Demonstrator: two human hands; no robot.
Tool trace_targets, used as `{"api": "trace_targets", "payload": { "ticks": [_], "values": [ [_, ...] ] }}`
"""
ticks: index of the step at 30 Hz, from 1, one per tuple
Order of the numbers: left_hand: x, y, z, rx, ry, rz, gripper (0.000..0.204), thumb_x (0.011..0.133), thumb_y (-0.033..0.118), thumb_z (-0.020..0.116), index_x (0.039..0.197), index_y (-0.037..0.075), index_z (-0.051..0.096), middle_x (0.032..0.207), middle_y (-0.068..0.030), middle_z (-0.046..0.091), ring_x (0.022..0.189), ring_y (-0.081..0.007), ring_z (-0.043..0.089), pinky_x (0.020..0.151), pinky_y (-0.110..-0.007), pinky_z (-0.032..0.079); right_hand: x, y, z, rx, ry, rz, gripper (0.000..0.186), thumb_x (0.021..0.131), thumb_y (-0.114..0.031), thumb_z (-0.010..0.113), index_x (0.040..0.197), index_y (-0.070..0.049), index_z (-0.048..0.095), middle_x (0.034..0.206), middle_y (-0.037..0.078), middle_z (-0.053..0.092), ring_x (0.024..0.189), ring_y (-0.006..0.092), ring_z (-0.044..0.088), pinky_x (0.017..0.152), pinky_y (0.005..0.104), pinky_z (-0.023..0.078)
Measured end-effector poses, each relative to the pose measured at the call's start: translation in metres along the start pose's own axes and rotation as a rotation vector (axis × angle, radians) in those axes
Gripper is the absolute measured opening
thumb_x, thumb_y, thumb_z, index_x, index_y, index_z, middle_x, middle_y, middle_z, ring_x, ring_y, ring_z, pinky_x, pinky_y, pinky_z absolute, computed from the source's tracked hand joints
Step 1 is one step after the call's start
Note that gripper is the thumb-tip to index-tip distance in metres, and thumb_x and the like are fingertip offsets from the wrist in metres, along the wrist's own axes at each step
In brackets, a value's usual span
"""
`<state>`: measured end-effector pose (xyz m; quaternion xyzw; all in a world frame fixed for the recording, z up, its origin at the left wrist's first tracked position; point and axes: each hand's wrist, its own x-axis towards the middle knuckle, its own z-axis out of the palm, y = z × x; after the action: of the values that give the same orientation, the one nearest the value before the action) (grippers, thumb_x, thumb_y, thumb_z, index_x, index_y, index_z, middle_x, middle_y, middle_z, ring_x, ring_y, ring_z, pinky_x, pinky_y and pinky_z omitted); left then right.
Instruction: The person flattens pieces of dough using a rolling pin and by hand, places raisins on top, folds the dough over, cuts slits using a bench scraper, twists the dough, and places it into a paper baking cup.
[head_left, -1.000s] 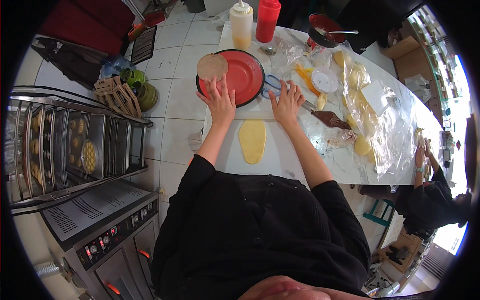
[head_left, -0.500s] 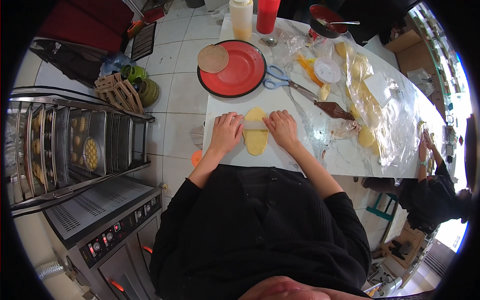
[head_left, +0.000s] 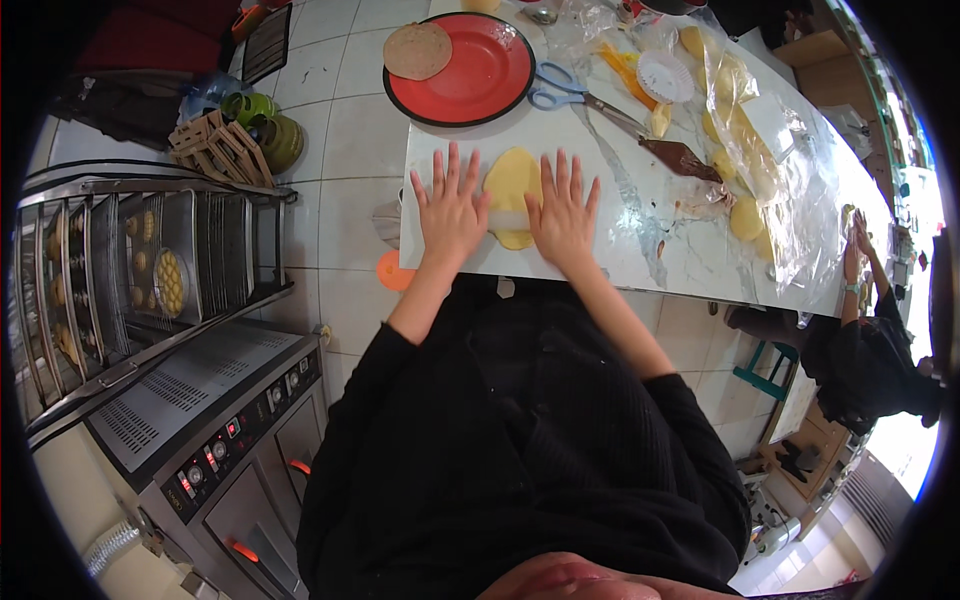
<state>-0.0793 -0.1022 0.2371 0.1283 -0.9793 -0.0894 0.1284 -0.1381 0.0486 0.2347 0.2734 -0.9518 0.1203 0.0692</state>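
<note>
Oven (head_left: pixel 240 432) displays (head_left: pixel 187 484): red figures are glowing on its front panel (head_left: pixel 250 415).
Panel lettering (head_left: pixel 181 509): you are seeing it unreadably small.

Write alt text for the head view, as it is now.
A person's left hand and right hand, open with fingers spread, at either side of yellow dough crossed by a pale roller, on a white table. Beyond lie a red plate holding a round brown slice and, to its right, blue-handled scissors.

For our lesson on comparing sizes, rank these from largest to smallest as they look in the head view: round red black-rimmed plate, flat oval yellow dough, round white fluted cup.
1. Red plate
2. Yellow dough, partly covered
3. White fluted cup
</note>
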Motion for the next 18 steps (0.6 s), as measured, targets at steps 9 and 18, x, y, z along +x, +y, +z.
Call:
{"api": "trace_targets", "payload": {
  "ticks": [9,18],
  "values": [
    [-0.096,-0.01,-0.009,-0.173,-0.004,0.106,0.043,0.073,0.031,0.059,0.112,0.014,0.05,0.11,-0.0029,0.048,0.105,-0.0208,0.042,0.093,-0.041,0.024,-0.075,0.007,-0.046,0.28,-0.33,-0.187,0.054,0.084,-0.022,0.043,0.132,-0.005,0.024,0.137,0.012,0.023,0.128,0.0265,0.019,0.103,0.0427,0.011],
    [-0.147,-0.052,-0.019,-0.124,0.373,-0.002,0.031,0.071,0.03,0.061,0.096,0.012,0.058,0.094,-0.0014,0.053,0.09,-0.0195,0.047,0.085,-0.037,0.027,0.028,-0.024,0.016,0.221,-0.23,-0.211,0.048,0.087,-0.025,0.036,0.13,-0.006,0.026,0.137,0.01,0.024,0.128,0.0245,0.019,0.102,0.0482,0.007]
  ]
}}
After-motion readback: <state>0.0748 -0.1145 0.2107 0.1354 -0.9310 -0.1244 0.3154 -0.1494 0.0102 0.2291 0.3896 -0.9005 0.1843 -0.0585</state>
